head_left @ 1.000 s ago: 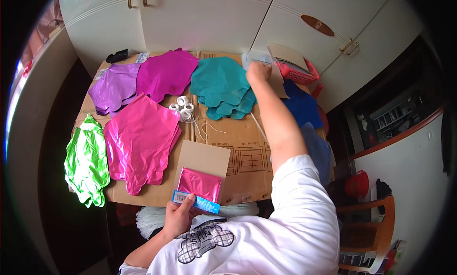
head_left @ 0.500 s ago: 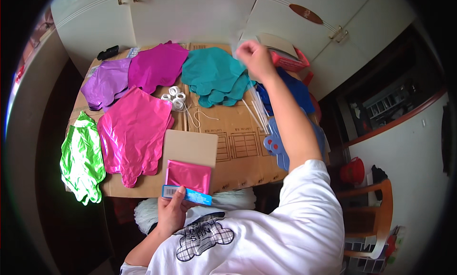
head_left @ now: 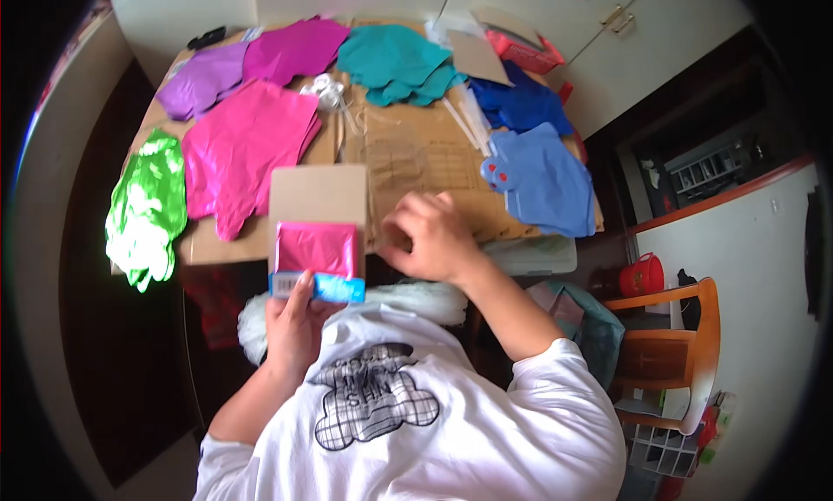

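My left hand [head_left: 295,323] grips the lower end of a stiff grey-brown card [head_left: 318,191], its thumb pressed on a blue printed label strip [head_left: 340,288]. Against the card, above the strip, lies a flat shiny pink foil packet [head_left: 316,248]. Just right of the card my right hand [head_left: 429,238] hovers at the table's front edge, fingers loosely curled. A gap shows between thumb and fingers, with nothing visible in it. Left of the card lies a stack of pink foil balloons [head_left: 247,141], beside bright green foil balloons [head_left: 147,202].
Flat purple [head_left: 204,78], magenta [head_left: 295,50], teal [head_left: 395,60], dark blue [head_left: 521,98] and light blue balloons [head_left: 547,176] ring the cardboard-covered table [head_left: 421,154]. White ribbon rolls [head_left: 325,91], white sticks [head_left: 468,119] and a red box [head_left: 528,50] lie among them. A wooden chair [head_left: 664,358] stands right.
My right hand has come back from the far right of the table, beside the red box, to near the card. My left hand still holds the card and packet. The view has tilted downward.
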The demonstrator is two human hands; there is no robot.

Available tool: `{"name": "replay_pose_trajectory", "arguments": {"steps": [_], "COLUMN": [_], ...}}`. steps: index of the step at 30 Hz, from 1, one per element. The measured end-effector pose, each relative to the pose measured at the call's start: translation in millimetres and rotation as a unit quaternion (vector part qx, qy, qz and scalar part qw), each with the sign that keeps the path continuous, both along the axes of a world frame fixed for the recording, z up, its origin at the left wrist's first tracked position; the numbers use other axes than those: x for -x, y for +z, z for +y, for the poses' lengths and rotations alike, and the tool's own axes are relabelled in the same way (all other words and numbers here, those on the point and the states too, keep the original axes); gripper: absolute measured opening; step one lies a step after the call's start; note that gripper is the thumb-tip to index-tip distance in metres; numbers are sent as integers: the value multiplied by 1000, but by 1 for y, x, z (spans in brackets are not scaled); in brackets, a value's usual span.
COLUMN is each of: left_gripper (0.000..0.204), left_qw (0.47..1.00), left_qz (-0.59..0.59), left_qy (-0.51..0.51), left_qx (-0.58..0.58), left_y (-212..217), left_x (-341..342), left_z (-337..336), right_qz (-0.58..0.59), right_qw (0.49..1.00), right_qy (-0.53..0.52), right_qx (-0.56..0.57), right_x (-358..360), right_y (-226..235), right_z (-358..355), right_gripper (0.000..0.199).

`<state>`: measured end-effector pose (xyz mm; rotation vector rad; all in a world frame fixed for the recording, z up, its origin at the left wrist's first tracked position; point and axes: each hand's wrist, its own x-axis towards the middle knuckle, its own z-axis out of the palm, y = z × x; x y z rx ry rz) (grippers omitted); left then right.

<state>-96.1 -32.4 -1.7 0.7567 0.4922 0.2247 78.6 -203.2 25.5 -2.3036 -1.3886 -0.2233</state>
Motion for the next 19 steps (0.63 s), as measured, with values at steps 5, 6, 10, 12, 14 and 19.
{"name": "replay_pose_trajectory", "arguments": {"steps": [5,6,10,12,14,19], "left_gripper": [23,23,23,22,21,53], "left_qw": [1000,999,993,983,984,887], "left_qz": [-20,-34,-36,-37,-69,-87], "left_qy": [-13,-26,-54,-74,-94,-339], "left_qx": [0,-8,-102,-166,-135,-300], "left_y": [-12,-15,-13,-14,-10,3], "left_x": [-3,-4,-8,-11,-12,-19], "left_z": [-24,-32,-66,-73,-85,-80], "right_qz": [289,434,536,465,463,589], "right_qw": [931,860,730,750,728,612], "right_qy": [-76,-48,-113,-164,-169,-111], "right_qx": [-209,-264,-408,-441,-477,-517], "right_x": [51,67,118,120,118,98], "right_y": [3,-14,-28,-36,-39,-23], "right_z": [-31,-33,-14,-16,-29,-75], "right_gripper": [39,39,24,21,17,27]}}
